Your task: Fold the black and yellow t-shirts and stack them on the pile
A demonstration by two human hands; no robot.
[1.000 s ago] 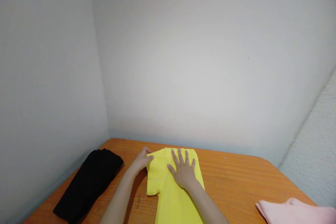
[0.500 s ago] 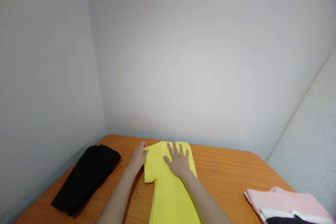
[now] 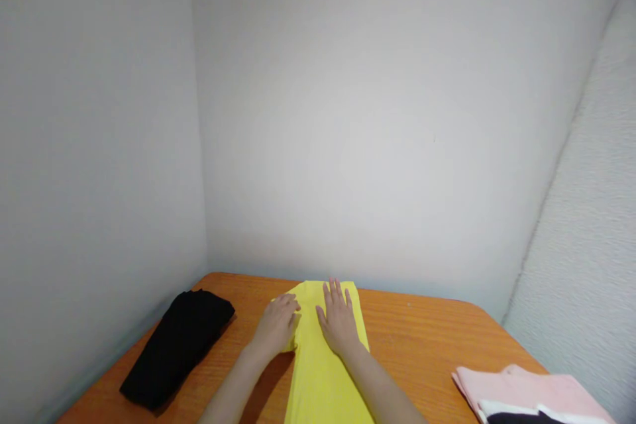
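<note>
A yellow T-shirt [image 3: 322, 377] lies lengthwise on the orange wooden table [image 3: 422, 344], folded into a narrow strip. My right hand [image 3: 338, 318] rests flat on its far end, fingers stretched out. My left hand [image 3: 275, 328] lies on the shirt's left edge beside it, fingers extended and pressing the folded-in sleeve down. Both forearms reach in from the bottom of the view.
A folded black garment [image 3: 179, 348] lies at the table's left, near the wall. A stack of folded clothes [image 3: 527, 394], pink on top with white and black beneath, sits at the right front. Walls close in on the left, back and right.
My left hand moved right from the sleeve's outer edge onto the shirt; the sleeve that stuck out on the left is now folded in. My right hand stayed flat.
</note>
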